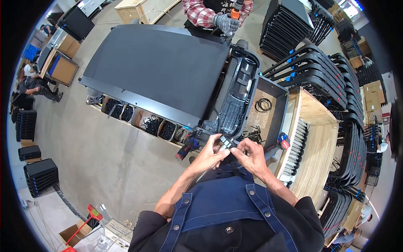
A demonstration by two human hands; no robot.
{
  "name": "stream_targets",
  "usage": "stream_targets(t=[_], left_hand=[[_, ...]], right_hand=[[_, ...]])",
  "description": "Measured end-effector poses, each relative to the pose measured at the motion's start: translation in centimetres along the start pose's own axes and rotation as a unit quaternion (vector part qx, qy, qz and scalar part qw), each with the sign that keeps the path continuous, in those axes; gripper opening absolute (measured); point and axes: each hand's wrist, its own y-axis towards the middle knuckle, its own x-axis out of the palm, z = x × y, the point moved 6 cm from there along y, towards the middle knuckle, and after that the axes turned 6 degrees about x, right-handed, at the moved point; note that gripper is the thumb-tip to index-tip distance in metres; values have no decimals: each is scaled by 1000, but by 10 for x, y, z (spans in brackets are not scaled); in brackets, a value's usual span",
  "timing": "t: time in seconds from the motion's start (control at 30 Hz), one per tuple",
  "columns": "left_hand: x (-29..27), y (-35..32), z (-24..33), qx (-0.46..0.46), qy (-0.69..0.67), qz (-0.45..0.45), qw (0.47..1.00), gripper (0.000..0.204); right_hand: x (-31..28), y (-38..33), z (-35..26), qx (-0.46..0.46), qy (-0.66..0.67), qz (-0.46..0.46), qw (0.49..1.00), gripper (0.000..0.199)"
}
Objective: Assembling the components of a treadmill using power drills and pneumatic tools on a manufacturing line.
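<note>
In front of my body, both hands work on a small black piece with white, block-like parts (226, 141), probably a cable connector; its exact kind is too small to tell. My left hand (211, 155) pinches it from the left side. My right hand (250, 156) has thumb and forefinger closed at its right end, where a dark strand seems to run. Just beyond my fingers lies a black plastic housing (240, 90) with a shiny ribbed inside. It joins a large flat black panel (155, 71) that stretches away to the left.
Below the panel's near edge stand bins of black screws (150, 122). One power drill (187, 148) hangs left of my hands, another (283, 140) sits right. A tray (270, 86) holds black rings and bolts. A wooden crate (315, 147) stands right. A co-worker's gloved hand (226, 24) holds a tool opposite.
</note>
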Motion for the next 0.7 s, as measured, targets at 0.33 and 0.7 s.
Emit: stream_targets(t=[0.33, 0.7], left_hand=[[-8, 56, 46, 19, 36, 67, 997, 71], [-17, 295, 228, 341, 498, 169, 779, 24]], right_hand=[[-35, 53, -21, -140, -83, 54, 985, 72], [-122, 338, 104, 127, 210, 153, 957, 71]])
